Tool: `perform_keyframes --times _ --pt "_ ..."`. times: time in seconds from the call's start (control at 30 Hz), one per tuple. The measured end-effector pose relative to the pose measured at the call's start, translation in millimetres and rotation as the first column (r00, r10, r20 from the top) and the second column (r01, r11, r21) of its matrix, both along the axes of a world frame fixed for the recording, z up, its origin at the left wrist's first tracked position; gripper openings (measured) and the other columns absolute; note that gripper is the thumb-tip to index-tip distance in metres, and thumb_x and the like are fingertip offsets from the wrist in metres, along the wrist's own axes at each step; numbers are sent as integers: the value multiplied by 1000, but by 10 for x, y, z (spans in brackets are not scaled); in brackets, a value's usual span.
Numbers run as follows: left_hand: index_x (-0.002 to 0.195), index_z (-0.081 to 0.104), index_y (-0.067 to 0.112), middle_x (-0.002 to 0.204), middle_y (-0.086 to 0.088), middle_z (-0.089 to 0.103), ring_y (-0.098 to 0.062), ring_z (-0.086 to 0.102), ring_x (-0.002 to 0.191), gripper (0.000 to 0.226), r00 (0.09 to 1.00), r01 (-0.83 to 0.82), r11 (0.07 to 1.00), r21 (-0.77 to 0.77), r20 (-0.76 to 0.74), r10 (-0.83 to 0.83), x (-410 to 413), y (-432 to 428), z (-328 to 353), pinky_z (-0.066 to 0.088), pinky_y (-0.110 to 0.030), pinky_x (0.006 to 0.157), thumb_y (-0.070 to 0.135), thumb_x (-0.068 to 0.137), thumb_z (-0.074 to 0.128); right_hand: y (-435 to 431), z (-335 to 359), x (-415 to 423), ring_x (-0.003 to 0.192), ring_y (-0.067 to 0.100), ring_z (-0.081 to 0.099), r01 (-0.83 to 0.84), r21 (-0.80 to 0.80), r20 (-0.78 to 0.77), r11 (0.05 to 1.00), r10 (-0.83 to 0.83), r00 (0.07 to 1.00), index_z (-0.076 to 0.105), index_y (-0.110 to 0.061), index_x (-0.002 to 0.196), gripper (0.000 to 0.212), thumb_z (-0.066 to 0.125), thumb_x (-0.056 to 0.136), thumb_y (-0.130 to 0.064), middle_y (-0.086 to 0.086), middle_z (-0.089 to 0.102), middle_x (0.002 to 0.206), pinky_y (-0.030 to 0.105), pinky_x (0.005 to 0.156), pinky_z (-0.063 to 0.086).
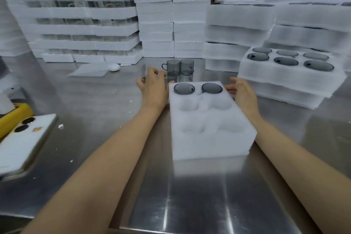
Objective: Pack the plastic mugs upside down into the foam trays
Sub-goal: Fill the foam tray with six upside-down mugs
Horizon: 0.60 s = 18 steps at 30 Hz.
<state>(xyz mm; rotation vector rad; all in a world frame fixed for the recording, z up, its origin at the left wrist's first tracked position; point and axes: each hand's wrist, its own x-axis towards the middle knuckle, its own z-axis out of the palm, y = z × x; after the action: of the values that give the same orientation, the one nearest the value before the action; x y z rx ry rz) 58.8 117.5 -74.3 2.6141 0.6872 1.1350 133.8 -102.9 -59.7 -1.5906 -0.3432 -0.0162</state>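
A white foam tray [210,138] lies on the steel table in front of me. Two grey plastic mugs [184,88] [212,88] sit upside down in its far row; the nearer pockets are empty. Behind the tray stand several upright grey mugs [173,65], some stacked. My left hand [152,85] is at the tray's far left corner with its fingers spread and bent downward. A dark mug edge [143,77] shows under them, and I cannot tell if the hand grips it. My right hand [242,91] lies flat with straight fingers against the tray's far right side.
A filled foam tray [290,71] tops a stack at the right. Stacks of foam trays [155,24] wall the back of the table. A white phone [24,138] and a yellow object [13,116] lie at the left edge. A loose foam sheet [91,70] lies behind the left hand.
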Motion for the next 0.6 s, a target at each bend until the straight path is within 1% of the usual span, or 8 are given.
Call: perform_keyframes --times 0.1,0.2,0.3,0.37,0.43,0.47,0.53,0.6 --pt "117 58 16 128 -7 42 -17 45 114 25 999 6 1000 27 42 -7 -185 -101 -17 16 -34 95 21 99 43 -67 -18 -27 91 11 60 -12 62 -40 998 14 999 60 -25 105 22 39 97 -23 6 65 104 18 69 46" --pt "121 55 19 130 -4 41 -16 55 95 39 995 42 997 -69 91 -36 -321 -159 -25 17 -37 100 4 87 45 -105 -19 3 90 3 59 -120 107 -47 987 126 991 62 -29 103 18 46 97 -21 0 61 107 17 69 45" --pt "122 54 21 129 -3 40 -16 56 100 53 990 89 989 -122 120 -74 -376 -164 7 16 -31 96 -6 77 45 -154 38 62 100 -17 53 -406 -168 10 898 414 910 59 -41 108 32 53 92 -14 -8 53 128 3 73 40" --pt "122 56 22 126 -3 42 -19 54 106 59 980 102 986 -129 183 -77 -371 -162 67 14 -24 87 -13 76 45 -191 71 100 116 -14 42 -522 -363 -17 772 555 832 60 -50 107 44 59 83 -14 -20 43 135 6 83 35" --pt "122 58 21 123 -6 44 -23 54 107 61 957 117 989 -96 277 -86 -369 -181 152 13 -17 91 -18 76 48 -238 88 101 107 -3 51 -557 -396 -76 730 578 812 65 -45 98 39 58 69 -20 -28 52 115 17 82 38" --pt "121 60 19 121 -9 46 -24 54 105 59 938 125 991 -42 330 -104 -373 -202 203 11 -11 94 -19 76 51 -250 88 98 92 5 56 -546 -385 -98 744 555 826 65 -39 92 32 57 65 -22 -23 57 99 24 76 40" --pt "117 64 12 116 -14 51 -32 56 102 52 894 134 986 96 417 -163 -384 -269 299 7 -2 96 -19 75 58 -232 81 76 70 12 49 -477 -373 -82 796 483 872 58 -32 80 19 57 61 -26 -13 53 78 30 65 36" --pt "111 67 7 108 -17 58 -44 56 96 44 848 168 960 222 465 -256 -389 -352 363 13 0 99 -17 75 64 -166 81 37 68 10 44 -376 -393 -11 839 404 915 53 -29 74 9 59 69 -23 -12 47 81 25 64 33"
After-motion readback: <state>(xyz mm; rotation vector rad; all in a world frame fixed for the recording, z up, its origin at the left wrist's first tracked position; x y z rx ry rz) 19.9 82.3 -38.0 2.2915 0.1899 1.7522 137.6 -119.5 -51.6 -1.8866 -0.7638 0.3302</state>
